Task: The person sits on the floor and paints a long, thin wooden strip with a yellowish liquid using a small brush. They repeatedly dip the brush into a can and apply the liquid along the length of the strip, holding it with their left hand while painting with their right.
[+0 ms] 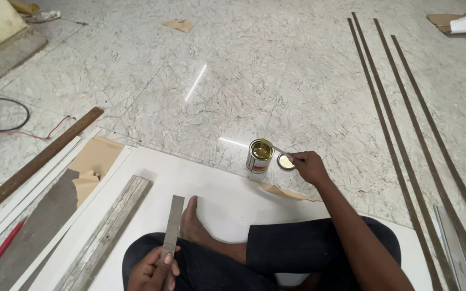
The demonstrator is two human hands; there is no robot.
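Right fingers (301, 159) pinch stick over open tin (260, 156); left fingers (164, 262) clasp flat strip (172, 225); bare floor (276, 81) beyond.

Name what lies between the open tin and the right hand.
In the head view, the tin's round lid lies on the floor between the open tin and the right hand.

tin (260, 156) by right hand (309, 167): glossy metal | strip (171, 226) in left hand (152, 269): matt grey laminate | board (211, 199) underneath: smooth white | floor (276, 75) beyond: polished marbled stone
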